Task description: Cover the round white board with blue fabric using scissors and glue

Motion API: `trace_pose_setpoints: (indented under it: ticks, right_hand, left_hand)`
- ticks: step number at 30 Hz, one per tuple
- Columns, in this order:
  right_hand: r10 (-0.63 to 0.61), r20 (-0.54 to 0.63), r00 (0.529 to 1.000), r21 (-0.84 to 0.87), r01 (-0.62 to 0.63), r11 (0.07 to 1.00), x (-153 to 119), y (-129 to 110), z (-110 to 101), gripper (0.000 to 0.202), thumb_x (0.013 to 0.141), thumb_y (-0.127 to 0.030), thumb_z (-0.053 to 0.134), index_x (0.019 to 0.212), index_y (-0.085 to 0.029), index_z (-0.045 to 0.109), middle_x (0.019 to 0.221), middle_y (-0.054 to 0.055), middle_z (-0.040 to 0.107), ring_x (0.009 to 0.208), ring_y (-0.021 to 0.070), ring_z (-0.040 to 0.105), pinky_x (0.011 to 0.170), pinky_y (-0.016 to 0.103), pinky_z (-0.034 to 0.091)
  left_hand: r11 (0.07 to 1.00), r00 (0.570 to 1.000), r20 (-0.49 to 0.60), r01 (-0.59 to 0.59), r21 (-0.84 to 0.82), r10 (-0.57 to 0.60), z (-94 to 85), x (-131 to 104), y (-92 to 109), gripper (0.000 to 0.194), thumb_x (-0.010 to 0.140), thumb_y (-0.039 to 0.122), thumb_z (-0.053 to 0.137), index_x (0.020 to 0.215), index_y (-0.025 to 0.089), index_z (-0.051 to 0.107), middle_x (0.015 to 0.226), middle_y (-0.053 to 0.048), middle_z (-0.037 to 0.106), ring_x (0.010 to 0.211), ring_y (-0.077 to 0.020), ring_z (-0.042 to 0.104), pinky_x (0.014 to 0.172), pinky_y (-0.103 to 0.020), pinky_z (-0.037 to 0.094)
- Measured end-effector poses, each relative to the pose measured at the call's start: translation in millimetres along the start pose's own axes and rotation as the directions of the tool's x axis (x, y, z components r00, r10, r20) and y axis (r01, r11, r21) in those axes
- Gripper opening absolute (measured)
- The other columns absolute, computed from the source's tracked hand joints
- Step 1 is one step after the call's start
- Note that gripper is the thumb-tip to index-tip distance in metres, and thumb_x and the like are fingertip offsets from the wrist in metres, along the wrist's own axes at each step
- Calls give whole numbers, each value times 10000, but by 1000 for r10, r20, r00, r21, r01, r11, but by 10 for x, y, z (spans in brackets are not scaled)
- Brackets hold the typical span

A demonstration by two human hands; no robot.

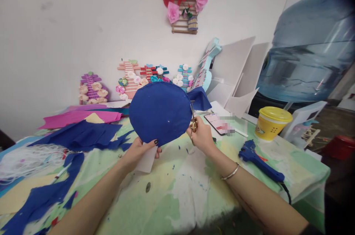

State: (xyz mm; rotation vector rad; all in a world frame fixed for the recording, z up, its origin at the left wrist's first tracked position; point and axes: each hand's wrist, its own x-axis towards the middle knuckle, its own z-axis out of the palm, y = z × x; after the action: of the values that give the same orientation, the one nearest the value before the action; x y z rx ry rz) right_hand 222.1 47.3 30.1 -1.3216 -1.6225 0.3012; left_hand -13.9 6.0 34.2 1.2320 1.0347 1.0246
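A large rounded piece of blue material (161, 113) is held up above the table, in the middle of the view. My left hand (141, 152) pinches its lower edge, the thumb on the front face, along with a white paper piece (146, 160) that hangs below. My right hand (202, 133) is closed around the handles of metal scissors (194, 125), whose blades lie along the right edge of the blue piece. Another folded blue piece (200, 99) shows just behind that edge.
Blue scraps (80, 135), pink sheets (83, 118) and white string (30, 161) cover the table's left side. A phone (217, 123), yellow tub (271, 126) and blue glue gun (260, 161) lie right. Flower crafts (129, 79) and a large water bottle (310, 50) stand behind.
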Motion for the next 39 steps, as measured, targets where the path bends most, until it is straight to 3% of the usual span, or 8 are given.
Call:
trace_pose_setpoints:
  ticks: [7,16,26,33,39]
  right_hand:
    - [-21,-53,998,-96,16,995,21,21,-26,260,718,-277,530,964,-193,542,828,51,692,685,215,616,671,310,394]
    - [-2,-66,998,-77,-3,997,14,-15,-15,247,710,-304,566,935,-199,561,748,31,683,645,204,613,641,293,401]
    - [-10,-36,999,53,12,999,-6,-14,-33,179,747,-282,531,912,-213,549,688,-7,682,598,156,633,628,249,444]
    - [-55,-104,993,-10,55,998,2,-18,-54,157,757,-356,541,837,-222,553,634,-9,645,571,169,594,601,263,403]
    - [-1,-99,995,13,2,1000,15,2,-65,107,767,-331,516,730,-231,507,536,-27,559,476,149,538,516,249,360]
  left_hand:
    - [1000,1000,14,-17,2,17,-46,-3,25,309,744,365,705,867,150,521,704,-94,678,542,-154,613,516,-264,494]
    - [1000,999,-21,24,-20,-25,-9,1,9,326,730,377,722,843,166,502,702,-100,692,547,-160,624,486,-247,483]
    - [999,1000,-22,15,-38,-16,-43,14,-9,318,729,366,726,826,163,502,677,-96,692,533,-162,625,494,-260,495]
    - [999,1000,7,9,-39,-9,-46,0,6,289,733,364,720,785,147,536,687,-106,688,536,-161,621,493,-257,483]
    - [999,999,48,5,-36,-3,-12,-7,10,287,732,361,720,811,153,539,663,-77,681,516,-145,604,489,-244,474]
